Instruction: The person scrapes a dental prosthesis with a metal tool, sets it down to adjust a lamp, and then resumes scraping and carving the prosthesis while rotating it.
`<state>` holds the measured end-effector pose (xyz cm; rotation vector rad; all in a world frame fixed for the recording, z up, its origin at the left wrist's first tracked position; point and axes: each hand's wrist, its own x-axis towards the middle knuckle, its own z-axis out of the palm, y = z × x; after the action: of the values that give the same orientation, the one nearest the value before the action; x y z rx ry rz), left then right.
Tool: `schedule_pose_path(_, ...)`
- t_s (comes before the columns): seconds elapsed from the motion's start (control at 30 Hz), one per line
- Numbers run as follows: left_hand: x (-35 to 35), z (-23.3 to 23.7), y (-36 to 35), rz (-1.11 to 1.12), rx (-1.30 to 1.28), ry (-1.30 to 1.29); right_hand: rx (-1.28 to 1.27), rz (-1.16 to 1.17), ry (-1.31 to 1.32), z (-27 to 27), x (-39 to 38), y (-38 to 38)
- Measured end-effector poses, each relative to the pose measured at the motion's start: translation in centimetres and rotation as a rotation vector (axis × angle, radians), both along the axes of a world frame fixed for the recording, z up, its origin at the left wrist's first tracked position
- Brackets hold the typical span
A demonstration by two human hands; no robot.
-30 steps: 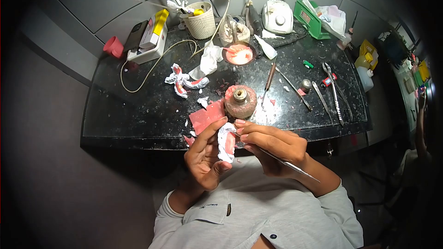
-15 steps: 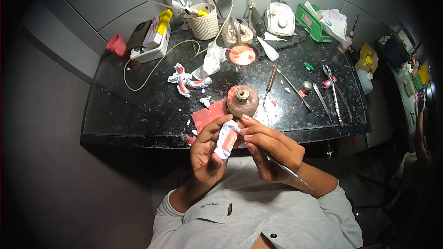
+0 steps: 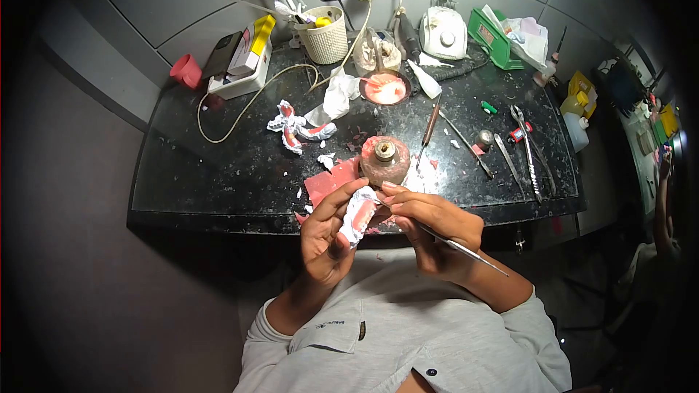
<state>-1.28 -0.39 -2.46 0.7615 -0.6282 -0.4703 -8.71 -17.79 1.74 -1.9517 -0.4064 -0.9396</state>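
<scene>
My left hand [image 3: 322,239] is closed around a white plaster dental model [image 3: 360,216] with pink wax and a row of teeth on it. Held like a pen, a thin metal dental carver [image 3: 470,252] sits in my right hand [image 3: 443,231]. Its rear end sticks out toward my right forearm, while the working tip is by the model's right side, partly hidden by my fingers; whether it touches cannot be told. Just beyond the hands stands a round spirit burner [image 3: 384,164] with pink wax on it. A pink wax sheet [image 3: 331,183] lies to its left.
Wax-covered plaster pieces [image 3: 293,129] lie on the black bench [image 3: 211,182]. A pan of pink wax [image 3: 384,90] stands behind the burner. Several metal tools lie to the right, including a wax knife [image 3: 429,125] and a long twisted-handled tool [image 3: 527,156]. A white basket [image 3: 324,42] stands at the back.
My right hand has shifted slightly right, and the carver's rear end has swung right and up. The model has tilted a little in my left hand.
</scene>
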Motion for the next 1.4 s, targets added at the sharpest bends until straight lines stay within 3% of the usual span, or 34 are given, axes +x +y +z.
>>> schedule_pose_path(1.07, 0.8, 0.7, 0.8, 0.046, 0.218, -0.160, -0.056, 0.056, 0.074, -0.8, 0.6, -0.7)
schedule_pose_path(1.4, 1.7, 0.0, 0.7, 0.058, 0.128, -0.158, 0.043, -0.011, 0.112, -0.3, 0.1, -2.7)
